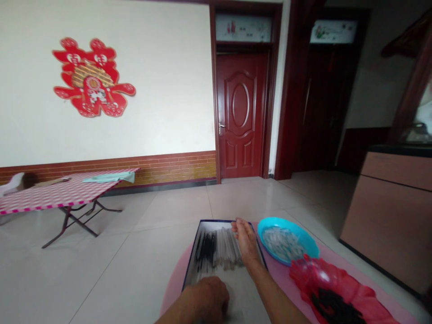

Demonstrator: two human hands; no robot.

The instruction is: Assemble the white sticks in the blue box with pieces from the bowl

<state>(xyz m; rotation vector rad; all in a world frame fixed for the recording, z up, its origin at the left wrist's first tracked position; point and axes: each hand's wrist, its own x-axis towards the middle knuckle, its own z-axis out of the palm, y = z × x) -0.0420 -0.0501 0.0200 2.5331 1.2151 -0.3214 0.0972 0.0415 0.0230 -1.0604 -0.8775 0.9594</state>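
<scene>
A shallow dark-rimmed box (222, 256) lies on a round pink mat (280, 279), filled with rows of thin clear tubes with black ends (216, 247). My right hand (245, 239) rests at the box's far right corner, fingers loosely apart on the tube ends. My left hand (205, 299) sits curled over the near part of the box, and its fingers hide whatever is under them. To the right, a turquoise plastic bowl (287, 240) holds a heap of small clear pieces (281, 244). A red plastic bag (332, 290) with dark contents lies nearer me.
A folding table (57, 193) with a pink checked cloth stands at the left on the tiled floor (135, 252). A tan cabinet (388, 220) stands at the right. Ahead are a red wooden door (239, 114) and a white wall with a red paper ornament (92, 76).
</scene>
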